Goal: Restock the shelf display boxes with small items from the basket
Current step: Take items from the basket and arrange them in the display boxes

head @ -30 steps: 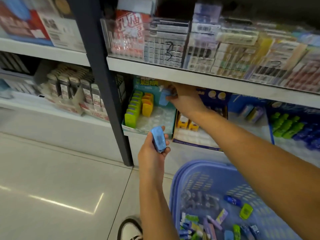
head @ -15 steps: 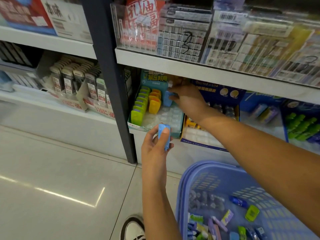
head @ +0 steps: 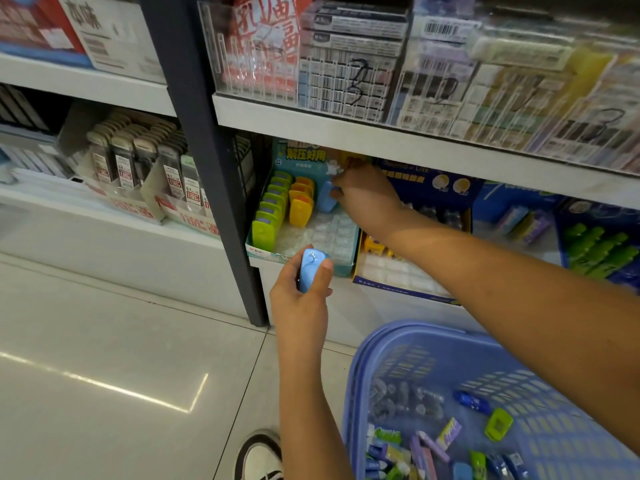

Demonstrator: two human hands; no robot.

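The white shelf [head: 381, 133] overhangs the lower bay, so headroom there is tight. A lilac slotted plastic basket [head: 349, 393], cut off at lower right, holds blurred small goods. In the teal cardboard display box [head: 263, 252], clear tray pockets lie open in front. The right hand [head: 367, 194] pinches a blue item [head: 325, 199] beside the orange row. The left hand [head: 299, 299] grips a glossy rounded blue piece [head: 311, 270] just before the box's front edge.

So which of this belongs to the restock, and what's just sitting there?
Job: teal display box; boxed blue item, pinched by right hand; second blue item, held by left hand; purple basket.
Idle: carded packs far left; green items far right.
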